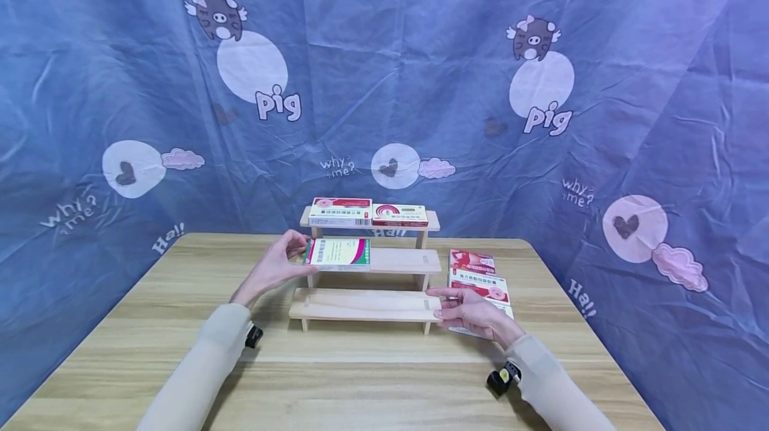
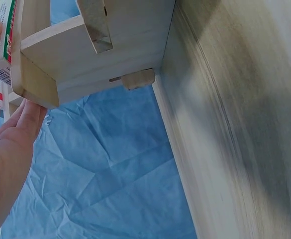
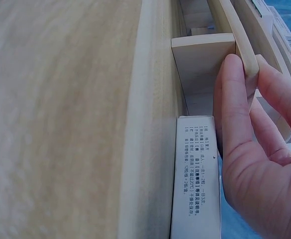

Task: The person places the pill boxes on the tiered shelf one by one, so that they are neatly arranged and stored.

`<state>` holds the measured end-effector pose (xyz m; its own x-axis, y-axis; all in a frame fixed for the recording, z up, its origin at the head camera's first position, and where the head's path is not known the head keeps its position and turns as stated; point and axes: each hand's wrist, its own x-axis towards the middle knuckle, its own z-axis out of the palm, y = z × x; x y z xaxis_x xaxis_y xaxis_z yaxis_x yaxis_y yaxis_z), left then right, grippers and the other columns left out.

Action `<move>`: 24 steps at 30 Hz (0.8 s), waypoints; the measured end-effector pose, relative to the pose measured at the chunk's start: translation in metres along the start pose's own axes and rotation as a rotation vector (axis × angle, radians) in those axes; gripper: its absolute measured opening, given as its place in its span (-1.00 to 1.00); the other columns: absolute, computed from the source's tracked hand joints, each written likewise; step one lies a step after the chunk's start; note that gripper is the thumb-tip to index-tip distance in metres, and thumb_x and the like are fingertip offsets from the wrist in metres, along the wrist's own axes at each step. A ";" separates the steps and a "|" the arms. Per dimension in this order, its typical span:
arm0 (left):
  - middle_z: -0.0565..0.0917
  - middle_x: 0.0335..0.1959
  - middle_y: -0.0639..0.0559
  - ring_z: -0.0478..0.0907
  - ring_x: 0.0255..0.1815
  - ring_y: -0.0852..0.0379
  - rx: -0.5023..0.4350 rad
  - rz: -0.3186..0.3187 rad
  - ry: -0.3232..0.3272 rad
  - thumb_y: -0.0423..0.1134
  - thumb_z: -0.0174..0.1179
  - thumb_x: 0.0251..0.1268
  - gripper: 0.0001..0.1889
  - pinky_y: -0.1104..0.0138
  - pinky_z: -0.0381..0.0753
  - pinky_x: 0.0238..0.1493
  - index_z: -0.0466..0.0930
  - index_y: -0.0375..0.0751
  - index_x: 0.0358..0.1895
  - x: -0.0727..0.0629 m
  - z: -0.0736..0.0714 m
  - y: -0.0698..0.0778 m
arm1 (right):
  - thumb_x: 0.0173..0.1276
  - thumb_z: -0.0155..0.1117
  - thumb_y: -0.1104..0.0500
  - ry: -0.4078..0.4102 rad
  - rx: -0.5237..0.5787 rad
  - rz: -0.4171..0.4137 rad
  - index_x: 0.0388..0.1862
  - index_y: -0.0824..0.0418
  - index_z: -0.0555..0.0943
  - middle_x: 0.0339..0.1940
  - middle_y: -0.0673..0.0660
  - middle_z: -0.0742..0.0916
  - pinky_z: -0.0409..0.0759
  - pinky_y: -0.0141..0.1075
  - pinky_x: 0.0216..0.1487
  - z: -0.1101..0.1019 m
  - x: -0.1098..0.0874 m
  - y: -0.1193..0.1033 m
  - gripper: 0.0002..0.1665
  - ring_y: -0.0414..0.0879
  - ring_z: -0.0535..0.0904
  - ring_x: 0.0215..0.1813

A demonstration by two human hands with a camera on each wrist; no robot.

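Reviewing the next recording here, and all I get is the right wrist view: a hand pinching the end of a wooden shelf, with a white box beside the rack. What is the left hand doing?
Observer: In the head view, the left hand holds the green and magenta box at the left end of the middle shelf.

Operator: Noted. I only catch box edges higher up. How do things lie on the top shelf?

Observer: Two boxes lie side by side on the top shelf: the barcoded box on the left, the red-arc box on the right.
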<state>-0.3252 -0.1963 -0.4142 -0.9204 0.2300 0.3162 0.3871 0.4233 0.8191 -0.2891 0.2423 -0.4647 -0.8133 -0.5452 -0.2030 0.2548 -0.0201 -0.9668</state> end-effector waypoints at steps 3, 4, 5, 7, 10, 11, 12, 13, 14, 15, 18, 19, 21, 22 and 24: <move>0.51 0.17 -0.27 0.49 0.26 -0.21 -0.008 0.003 0.004 -0.29 0.55 -0.13 -0.39 0.03 0.43 0.38 0.39 -0.31 0.00 0.001 0.000 0.000 | 0.34 0.20 0.43 -0.015 -0.009 -0.005 0.45 0.38 0.27 -0.02 0.15 0.67 0.69 -0.22 0.08 0.000 -0.001 -0.001 -0.30 -0.07 0.66 -0.01; 0.52 0.17 -0.28 0.49 0.26 -0.22 -0.013 0.005 0.005 -0.29 0.55 -0.13 -0.38 0.03 0.43 0.38 0.39 -0.32 0.00 0.001 0.001 -0.001 | 0.34 0.20 0.43 -0.013 -0.011 -0.004 0.46 0.38 0.26 -0.03 0.15 0.68 0.69 -0.21 0.09 0.000 -0.001 -0.001 -0.30 -0.07 0.66 -0.01; 0.51 0.16 -0.29 0.49 0.26 -0.22 -0.016 0.007 0.005 -0.29 0.55 -0.13 -0.38 0.03 0.43 0.38 0.39 -0.33 0.00 0.001 0.001 -0.001 | 0.34 0.20 0.43 -0.009 -0.011 -0.004 0.46 0.38 0.26 -0.02 0.16 0.68 0.68 -0.20 0.09 0.000 -0.001 -0.001 -0.29 -0.07 0.67 -0.01; 0.51 0.17 -0.30 0.49 0.26 -0.23 -0.022 0.005 0.007 -0.31 0.54 -0.11 -0.38 0.04 0.43 0.38 0.38 -0.36 0.01 0.002 0.001 -0.001 | 0.34 0.20 0.43 -0.002 -0.017 -0.003 0.45 0.39 0.26 -0.02 0.16 0.68 0.69 -0.19 0.10 0.001 0.000 -0.001 -0.29 -0.06 0.67 -0.01; 0.48 0.19 -0.33 0.47 0.27 -0.24 -0.021 -0.001 0.006 -0.35 0.52 -0.08 -0.40 0.06 0.41 0.40 0.37 -0.39 0.02 0.003 0.002 0.000 | 0.34 0.21 0.43 0.005 -0.016 0.002 0.45 0.38 0.27 -0.02 0.17 0.68 0.68 -0.18 0.10 0.001 -0.001 -0.001 -0.29 -0.06 0.67 0.00; 0.47 0.21 -0.34 0.47 0.28 -0.24 -0.018 -0.002 0.004 -0.37 0.51 -0.07 -0.40 0.05 0.41 0.40 0.36 -0.41 0.03 0.003 0.003 0.000 | 0.33 0.22 0.43 0.006 -0.015 0.005 0.46 0.38 0.26 -0.01 0.17 0.68 0.68 -0.18 0.10 0.000 -0.001 -0.002 -0.28 -0.06 0.67 0.00; 0.46 0.22 -0.35 0.46 0.29 -0.25 -0.015 -0.004 0.002 -0.39 0.49 -0.05 -0.40 0.05 0.40 0.40 0.36 -0.43 0.04 0.003 0.003 0.001 | 0.33 0.22 0.42 0.006 -0.014 0.008 0.46 0.37 0.26 -0.01 0.16 0.68 0.68 -0.18 0.10 0.000 -0.001 -0.002 -0.28 -0.06 0.67 0.00; 0.46 0.22 -0.37 0.45 0.29 -0.27 -0.011 -0.006 0.002 -0.40 0.49 -0.05 -0.41 0.04 0.40 0.40 0.35 -0.45 0.04 0.003 0.003 0.002 | 0.33 0.22 0.42 0.002 -0.017 0.007 0.47 0.37 0.25 -0.01 0.16 0.67 0.67 -0.18 0.11 0.000 -0.001 -0.002 -0.27 -0.06 0.67 0.01; 0.45 0.23 -0.38 0.45 0.29 -0.28 -0.010 -0.009 0.001 -0.42 0.48 -0.05 -0.41 0.03 0.39 0.41 0.35 -0.46 0.05 0.003 0.003 0.003 | 0.33 0.22 0.42 0.001 -0.018 0.008 0.47 0.37 0.25 -0.01 0.16 0.67 0.67 -0.18 0.12 0.000 -0.001 -0.002 -0.27 -0.06 0.66 0.01; 0.44 0.23 -0.39 0.44 0.30 -0.29 -0.010 -0.012 0.001 -0.43 0.47 -0.05 -0.41 0.02 0.38 0.41 0.35 -0.48 0.05 0.003 0.004 0.004 | 0.33 0.22 0.42 0.003 -0.017 0.009 0.47 0.37 0.24 -0.01 0.16 0.68 0.67 -0.18 0.12 0.000 -0.001 -0.002 -0.26 -0.06 0.67 0.01; 0.44 0.23 -0.40 0.43 0.30 -0.30 -0.014 -0.018 0.003 -0.44 0.47 -0.05 -0.40 0.00 0.37 0.42 0.35 -0.49 0.05 0.002 0.004 0.004 | 0.34 0.21 0.42 0.006 -0.019 0.005 0.47 0.37 0.25 0.00 0.17 0.68 0.67 -0.18 0.12 0.001 -0.001 -0.002 -0.28 -0.06 0.67 0.01; 0.44 0.23 -0.40 0.43 0.30 -0.30 -0.015 -0.017 0.004 -0.43 0.48 -0.05 -0.40 0.00 0.37 0.42 0.35 -0.48 0.05 0.002 0.004 0.004 | 0.34 0.21 0.42 0.008 -0.021 0.003 0.46 0.37 0.26 -0.01 0.17 0.68 0.67 -0.18 0.12 0.001 -0.001 -0.002 -0.29 -0.06 0.67 0.00; 0.46 0.23 -0.38 0.44 0.30 -0.28 -0.020 -0.015 0.008 -0.40 0.49 -0.05 -0.40 0.01 0.38 0.41 0.36 -0.45 0.05 0.002 0.003 0.003 | 0.34 0.20 0.43 0.012 -0.020 0.004 0.45 0.37 0.27 -0.01 0.17 0.68 0.68 -0.18 0.11 0.002 -0.001 -0.002 -0.30 -0.06 0.67 0.00; 0.46 0.22 -0.36 0.45 0.30 -0.27 -0.022 -0.014 0.010 -0.39 0.50 -0.06 -0.40 0.02 0.39 0.41 0.37 -0.43 0.04 0.002 0.003 0.002 | 0.35 0.20 0.43 0.012 -0.021 0.005 0.45 0.37 0.28 -0.01 0.17 0.68 0.68 -0.18 0.11 0.002 -0.001 -0.002 -0.30 -0.06 0.67 0.00; 0.48 0.21 -0.33 0.46 0.29 -0.24 -0.023 -0.010 0.014 -0.35 0.52 -0.08 -0.40 0.05 0.40 0.40 0.38 -0.40 0.03 0.002 0.003 0.001 | 0.35 0.19 0.44 0.011 -0.022 0.004 0.45 0.37 0.28 -0.02 0.17 0.68 0.68 -0.18 0.10 0.002 -0.001 -0.002 -0.31 -0.06 0.67 -0.01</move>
<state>-0.3263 -0.1931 -0.4145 -0.9249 0.2137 0.3144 0.3768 0.4054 0.8329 -0.2875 0.2413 -0.4627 -0.8179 -0.5363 -0.2086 0.2469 0.0004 -0.9690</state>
